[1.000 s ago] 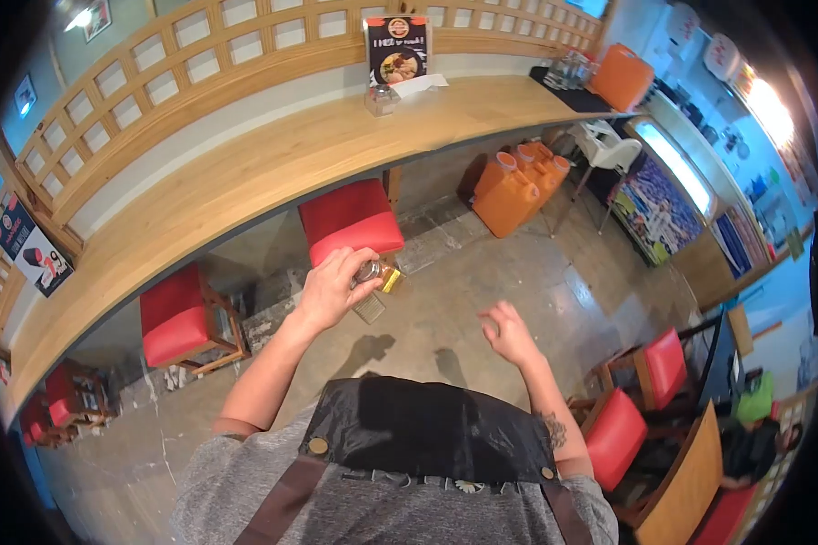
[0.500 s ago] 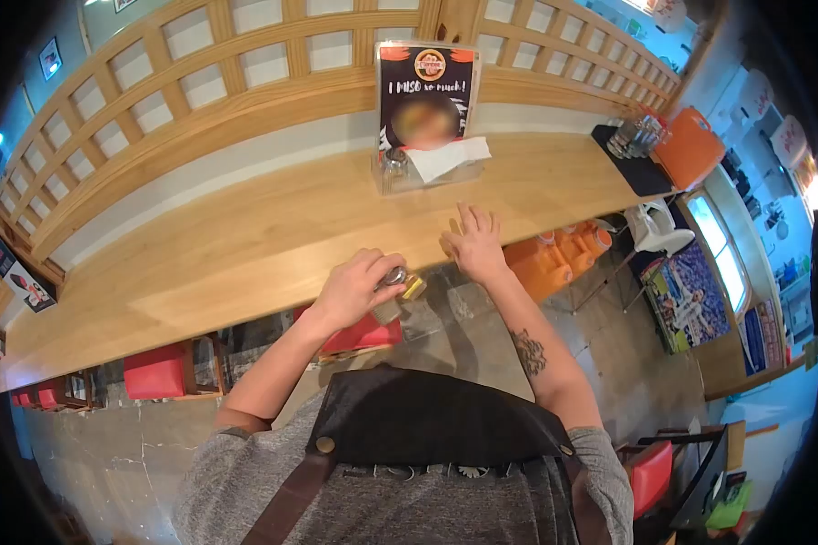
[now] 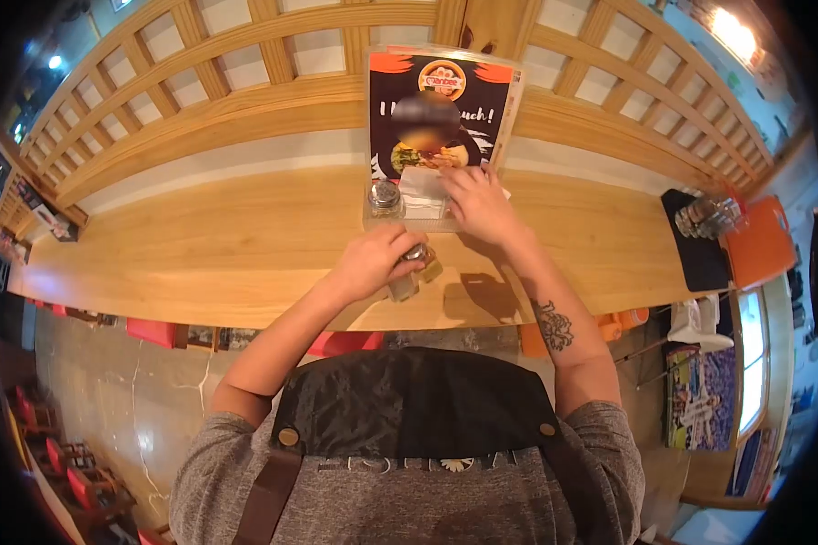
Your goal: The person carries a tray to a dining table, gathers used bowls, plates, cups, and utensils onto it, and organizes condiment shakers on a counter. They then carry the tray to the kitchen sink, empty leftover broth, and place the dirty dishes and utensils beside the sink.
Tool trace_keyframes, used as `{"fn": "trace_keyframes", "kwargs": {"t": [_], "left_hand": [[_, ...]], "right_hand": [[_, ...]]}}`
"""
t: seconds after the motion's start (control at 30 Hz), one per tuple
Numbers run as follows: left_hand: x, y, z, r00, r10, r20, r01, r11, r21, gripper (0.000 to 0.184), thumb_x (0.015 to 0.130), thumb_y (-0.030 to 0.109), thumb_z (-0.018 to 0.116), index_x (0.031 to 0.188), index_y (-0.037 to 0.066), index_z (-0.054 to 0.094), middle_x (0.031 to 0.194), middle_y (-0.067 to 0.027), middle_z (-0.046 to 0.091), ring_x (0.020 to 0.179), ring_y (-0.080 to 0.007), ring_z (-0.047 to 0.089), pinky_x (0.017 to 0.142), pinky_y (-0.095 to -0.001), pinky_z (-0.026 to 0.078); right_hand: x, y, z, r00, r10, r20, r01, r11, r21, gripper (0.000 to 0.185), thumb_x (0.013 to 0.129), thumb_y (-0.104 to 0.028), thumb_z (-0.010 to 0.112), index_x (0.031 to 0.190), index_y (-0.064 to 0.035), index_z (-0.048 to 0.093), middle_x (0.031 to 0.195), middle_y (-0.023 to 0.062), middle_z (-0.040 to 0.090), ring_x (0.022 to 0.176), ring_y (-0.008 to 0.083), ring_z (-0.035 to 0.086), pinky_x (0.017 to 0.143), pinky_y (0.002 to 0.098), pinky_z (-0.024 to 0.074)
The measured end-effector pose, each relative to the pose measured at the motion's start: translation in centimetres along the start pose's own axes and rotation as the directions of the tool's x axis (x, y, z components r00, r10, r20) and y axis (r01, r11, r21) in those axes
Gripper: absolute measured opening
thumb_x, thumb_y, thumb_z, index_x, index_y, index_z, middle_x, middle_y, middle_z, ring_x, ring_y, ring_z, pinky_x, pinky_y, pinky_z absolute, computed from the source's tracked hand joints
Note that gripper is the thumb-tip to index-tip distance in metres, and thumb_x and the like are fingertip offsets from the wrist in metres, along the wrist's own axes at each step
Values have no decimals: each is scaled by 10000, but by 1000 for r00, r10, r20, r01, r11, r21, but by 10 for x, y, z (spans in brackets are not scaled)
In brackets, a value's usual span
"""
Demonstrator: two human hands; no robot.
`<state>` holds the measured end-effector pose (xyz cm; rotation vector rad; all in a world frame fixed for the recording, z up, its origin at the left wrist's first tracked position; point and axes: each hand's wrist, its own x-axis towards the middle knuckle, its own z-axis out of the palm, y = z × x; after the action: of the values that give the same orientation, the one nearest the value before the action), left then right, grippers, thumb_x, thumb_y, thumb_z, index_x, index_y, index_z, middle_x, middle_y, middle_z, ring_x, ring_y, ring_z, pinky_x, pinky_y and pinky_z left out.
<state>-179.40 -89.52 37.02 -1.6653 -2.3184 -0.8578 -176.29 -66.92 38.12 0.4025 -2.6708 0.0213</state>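
Note:
My left hand (image 3: 369, 262) is closed around small glass shakers, held above the front of the counter. One shaker (image 3: 403, 288) has a metal lid under my fingers; beside it is a second piece of glass with yellowish contents (image 3: 431, 267). My right hand (image 3: 482, 205) is at the clear holder (image 3: 436, 224), its fingers curled over the right end of the white napkins (image 3: 421, 187). Another shaker (image 3: 385, 198) with a perforated metal lid stands in the holder's left side. Behind the napkins rises a menu stand (image 3: 486, 109) with a food picture.
The long wooden counter (image 3: 200, 245) runs against a lattice partition (image 3: 318, 95). At the right end are glasses (image 3: 700, 218) on a black mat (image 3: 695, 259) and an orange chair back (image 3: 762, 243). Red stools (image 3: 150, 331) are below the counter.
I am nearer the counter. My right hand has moved from the counter edge up to the napkins, which now sit straighter. My left hand has carried the shakers forward over the counter.

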Motion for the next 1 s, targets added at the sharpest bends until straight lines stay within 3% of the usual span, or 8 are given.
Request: {"fn": "trace_keyframes", "kwargs": {"t": [0.1,0.27,0.43,0.67,0.77,0.83,0.93,1.0], "left_hand": [[31,2,-5,994,-99,-43,103,987,121,291,764,267,614,1016,156,523,872,-66,522,833,-255,537,676,-365,462],[76,-7,4,984,-153,-94,174,942,288,314,740,248,624,1018,157,508,891,-46,541,831,-241,538,658,-359,469],[97,-24,25,995,-79,60,44,889,455,249,744,233,610,962,141,533,792,-67,581,760,-247,581,619,-350,481],[114,-35,36,973,-68,223,-54,864,500,241,738,222,608,964,151,556,816,-76,599,777,-259,596,637,-370,488],[115,-34,33,915,-197,353,2,875,484,283,721,202,634,990,156,558,845,-83,609,819,-273,595,660,-394,483],[114,-33,26,878,-243,413,102,937,333,353,711,215,660,1028,134,527,904,-76,590,873,-283,566,707,-407,464],[107,-30,20,938,-269,219,196,933,302,365,710,224,664,1032,125,524,930,-89,573,888,-281,558,714,-402,461],[108,-18,12,942,-272,197,211,936,283,352,714,233,660,1018,121,523,924,-92,564,888,-279,557,711,-393,462]], "right_hand": [[9,35,2,1000,15,-22,-10,979,202,373,711,-52,572,1081,-36,536,1095,80,515,1028,270,459,893,394,370],[13,56,7,999,-38,2,35,940,340,423,686,21,583,1102,-32,538,1077,111,506,982,291,488,854,359,415],[14,68,14,997,-72,3,65,913,404,440,673,71,561,1095,-53,554,993,120,504,959,294,500,824,350,431],[8,80,11,997,-71,-20,73,912,403,483,672,103,535,1117,-83,547,920,110,497,882,287,519,748,357,446],[7,84,7,997,-66,-30,72,909,412,484,672,112,525,1115,-82,544,901,113,492,862,286,522,729,357,446],[6,85,6,998,-54,-28,61,916,396,479,671,115,522,1109,-79,546,897,114,491,857,286,523,724,355,446],[3,89,7,998,-46,-33,56,894,445,461,672,114,522,1094,-68,551,898,115,495,857,292,519,735,361,443],[3,91,7,997,-60,-38,70,890,450,462,664,112,522,1090,-65,551,902,116,500,862,298,516,751,369,440]]}}
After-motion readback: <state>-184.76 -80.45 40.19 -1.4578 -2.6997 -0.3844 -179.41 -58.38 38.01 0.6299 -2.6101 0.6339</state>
